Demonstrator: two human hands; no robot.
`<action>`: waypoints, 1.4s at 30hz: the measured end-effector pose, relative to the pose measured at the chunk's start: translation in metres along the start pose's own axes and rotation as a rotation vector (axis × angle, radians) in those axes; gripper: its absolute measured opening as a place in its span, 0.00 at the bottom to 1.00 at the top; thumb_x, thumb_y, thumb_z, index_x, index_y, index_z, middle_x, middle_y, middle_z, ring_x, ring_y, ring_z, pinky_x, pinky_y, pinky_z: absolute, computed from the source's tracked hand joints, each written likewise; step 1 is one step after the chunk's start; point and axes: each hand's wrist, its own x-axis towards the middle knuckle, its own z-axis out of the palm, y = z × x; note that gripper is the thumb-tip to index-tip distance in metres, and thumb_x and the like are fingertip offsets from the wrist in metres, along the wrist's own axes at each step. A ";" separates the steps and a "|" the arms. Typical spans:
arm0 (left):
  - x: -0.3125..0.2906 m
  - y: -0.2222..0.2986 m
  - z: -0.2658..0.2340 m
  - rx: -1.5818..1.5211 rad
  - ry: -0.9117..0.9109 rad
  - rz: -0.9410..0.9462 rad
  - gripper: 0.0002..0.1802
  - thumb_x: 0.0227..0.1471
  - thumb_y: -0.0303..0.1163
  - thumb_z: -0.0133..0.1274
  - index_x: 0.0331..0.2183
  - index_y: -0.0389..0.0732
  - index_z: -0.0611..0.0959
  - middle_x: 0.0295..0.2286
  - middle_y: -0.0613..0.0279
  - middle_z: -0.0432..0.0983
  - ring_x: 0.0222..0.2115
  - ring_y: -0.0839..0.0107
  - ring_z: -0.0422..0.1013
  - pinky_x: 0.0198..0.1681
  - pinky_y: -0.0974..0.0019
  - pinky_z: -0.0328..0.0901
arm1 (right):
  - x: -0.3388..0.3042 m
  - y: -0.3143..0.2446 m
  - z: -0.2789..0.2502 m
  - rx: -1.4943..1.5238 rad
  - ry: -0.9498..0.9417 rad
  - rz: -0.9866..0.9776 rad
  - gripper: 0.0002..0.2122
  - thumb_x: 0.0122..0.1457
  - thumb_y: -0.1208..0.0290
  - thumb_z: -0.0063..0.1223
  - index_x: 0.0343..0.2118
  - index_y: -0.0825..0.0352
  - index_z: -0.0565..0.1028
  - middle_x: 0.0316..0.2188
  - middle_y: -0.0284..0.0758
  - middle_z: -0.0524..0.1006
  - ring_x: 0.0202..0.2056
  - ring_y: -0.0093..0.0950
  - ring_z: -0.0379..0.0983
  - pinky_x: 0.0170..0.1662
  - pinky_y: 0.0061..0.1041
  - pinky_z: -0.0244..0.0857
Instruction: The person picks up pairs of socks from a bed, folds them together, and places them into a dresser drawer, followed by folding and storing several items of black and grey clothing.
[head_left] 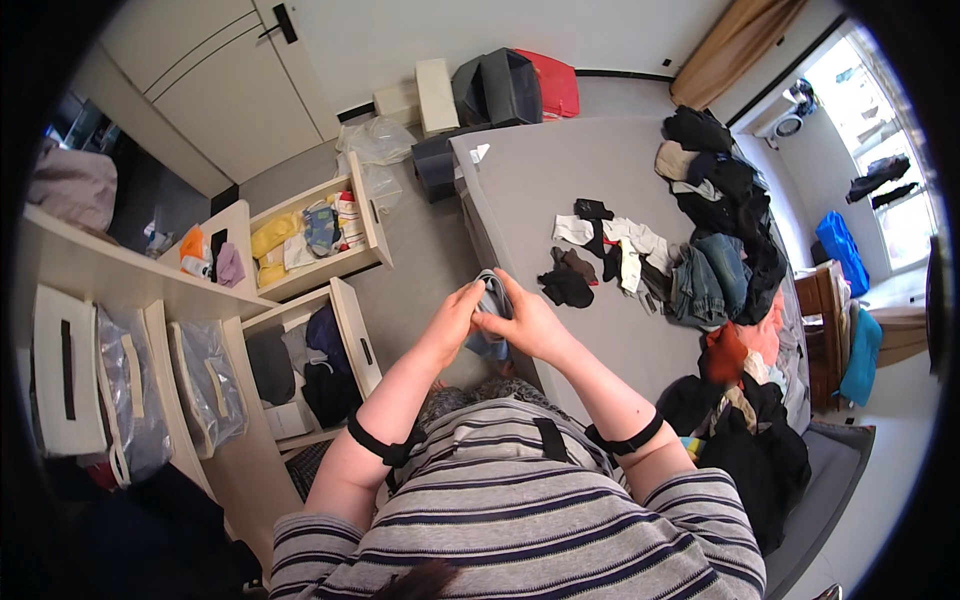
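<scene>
A small folded grey-blue piece of cloth [490,290] is pressed between my two hands, in front of my body and beside the bed's near left edge. My left hand [455,322] closes on its left side, fingers pointing forward. From the other side my right hand [522,318] grips it, with the thumb reaching across toward the left hand. The cloth's exact kind cannot be made out, since my fingers cover much of it. Some lighter blue fabric [488,347] shows below the hands.
On the bed [560,160] lie white and black small garments [630,245], jeans [715,280] and a dark clothes heap [755,450]. To my left, two pulled-out drawers hold yellow clothes [275,235] and dark folded clothes [325,365]. Clear storage bags [208,385] stand on shelves.
</scene>
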 end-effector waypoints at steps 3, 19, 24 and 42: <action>-0.007 0.006 -0.005 -0.260 -0.159 -0.061 0.20 0.49 0.42 0.32 0.37 0.38 0.66 0.34 0.62 0.65 0.36 0.73 0.62 0.37 0.68 0.58 | 0.005 0.002 0.001 -0.111 0.054 -0.156 0.27 0.38 0.66 0.50 0.43 0.71 0.57 0.27 0.47 0.69 0.31 0.41 0.67 0.33 0.30 0.61; -0.013 -0.041 -0.045 -0.487 -0.010 -0.222 0.17 0.44 0.35 0.38 0.35 0.34 0.68 0.30 0.55 0.68 0.29 0.67 0.67 0.33 0.66 0.62 | -0.005 -0.057 -0.020 -0.040 -0.746 -0.366 0.13 0.38 0.77 0.44 0.31 0.66 0.67 0.16 0.40 0.68 0.21 0.35 0.66 0.26 0.28 0.60; -0.026 -0.041 -0.045 -0.600 -0.046 -0.096 0.16 0.44 0.32 0.38 0.37 0.33 0.67 0.34 0.53 0.66 0.32 0.66 0.66 0.36 0.65 0.62 | 0.032 -0.025 -0.023 0.086 -0.497 -0.230 0.11 0.38 0.75 0.48 0.29 0.69 0.69 0.22 0.38 0.68 0.25 0.30 0.66 0.30 0.23 0.59; -0.061 -0.127 -0.172 -0.945 0.718 -0.113 0.15 0.38 0.22 0.39 0.34 0.33 0.67 0.32 0.54 0.66 0.34 0.62 0.65 0.40 0.60 0.60 | 0.033 0.021 -0.018 -0.230 -0.518 -0.136 0.16 0.44 0.69 0.46 0.37 0.68 0.65 0.33 0.41 0.67 0.35 0.32 0.65 0.37 0.25 0.60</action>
